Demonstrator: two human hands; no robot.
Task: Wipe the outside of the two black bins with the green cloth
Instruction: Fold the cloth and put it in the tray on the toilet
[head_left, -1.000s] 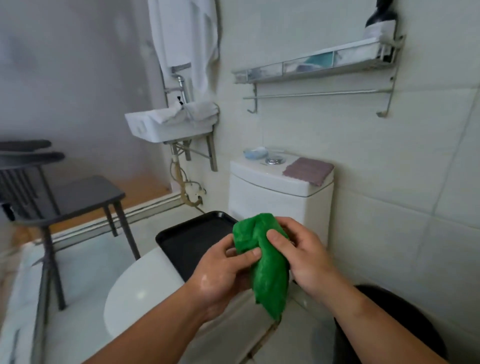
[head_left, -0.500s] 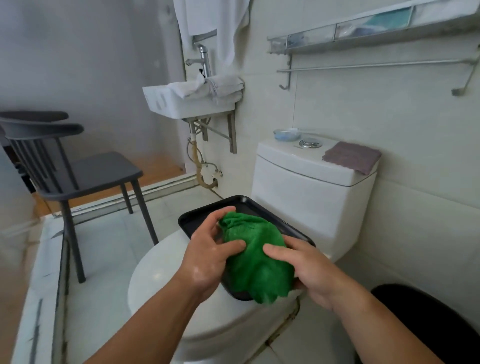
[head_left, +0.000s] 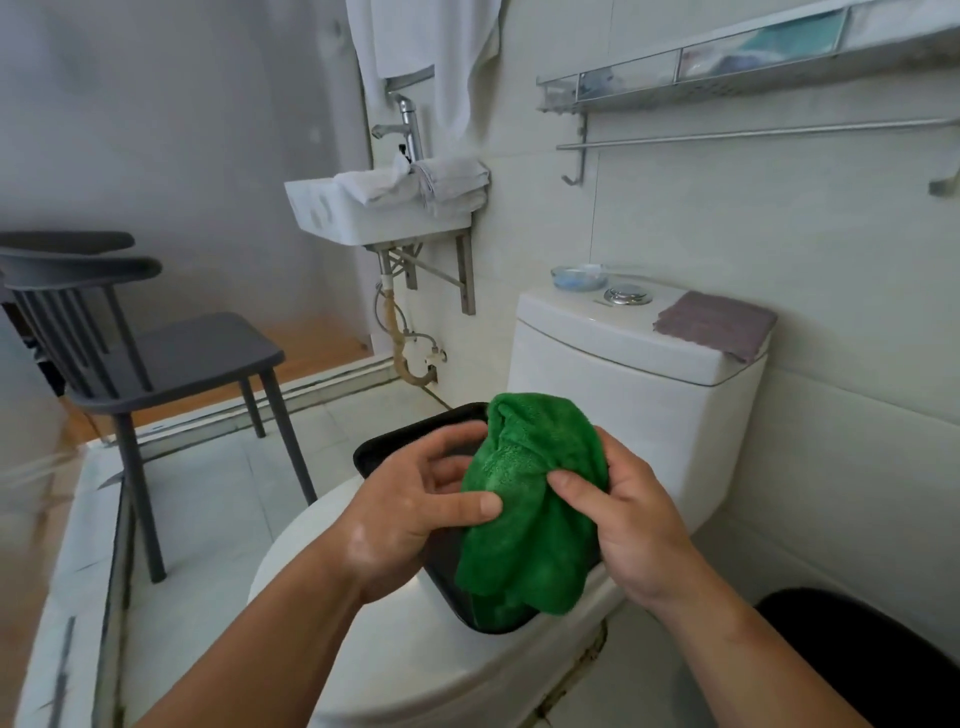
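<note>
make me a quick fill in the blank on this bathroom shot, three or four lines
1. The left hand and right hand both hold the green cloth above a black ____.
2. The folded purple towel lies on the tank of the ____.
3. Left of the sink stands a grey ____.
4. The black bin at lower right is touched by ____ hand.
Missing words: tray; toilet; chair; neither.

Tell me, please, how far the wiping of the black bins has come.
Done: nothing visibly wiped yet. In hand: the left hand and right hand both pinch the fluffy green cloth, bunched over the shallow black rectangular bin on the white toilet lid. Left: wiping that bin and the round black bin at lower right.
</note>
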